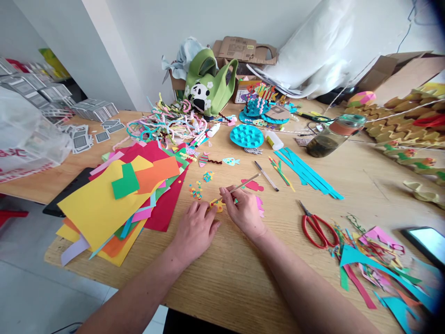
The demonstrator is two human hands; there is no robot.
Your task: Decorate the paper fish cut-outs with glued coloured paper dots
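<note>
My right hand (244, 212) pinches a thin wooden stick (243, 184), its lower tip slanting down to a small yellow paper fish (217, 205) with coloured dots. Palm down on the table, my left hand (195, 230) has its thumb apart and its fingertips at the left edge of that fish; it holds nothing. Small round paper dots (195, 190) lie just beyond the left fingers. A red paper cutout (252, 185) and a pink cutout (260, 206), partly covered by my right hand, lie beside it. Two decorated paper fish, one striped (203, 160) and one pale blue (231, 161), lie farther back.
Stacked coloured paper (100, 208) covers the left side. Red-handled scissors (318, 229), paper scraps (375, 264) and a phone (426, 241) are at right. Behind are blue strips (308, 174), a pen (266, 176), a jar (335, 134), pipe cleaners (167, 123) and a green panda bag (212, 88).
</note>
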